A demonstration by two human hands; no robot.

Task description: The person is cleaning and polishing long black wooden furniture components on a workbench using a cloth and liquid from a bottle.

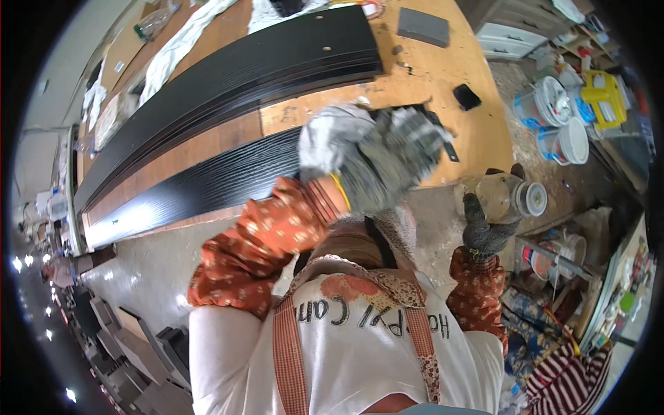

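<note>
The right hand (487, 234) grips a clear jar (492, 196), contents indistinct.

My work area is a workshop, apparently for wood finishing. Indicators: two long black wood-grain boards (214, 173) lie on the worn light-brown wooden surface (446, 79) in front of me, near a grey rectangular block (423, 28). To my right, white plastic buckets (552, 102) are grouped with a yellow plastic container (604, 97). To my left, flat grey panels (142, 354) are stacked beyond the grey floor (155, 266).
</note>
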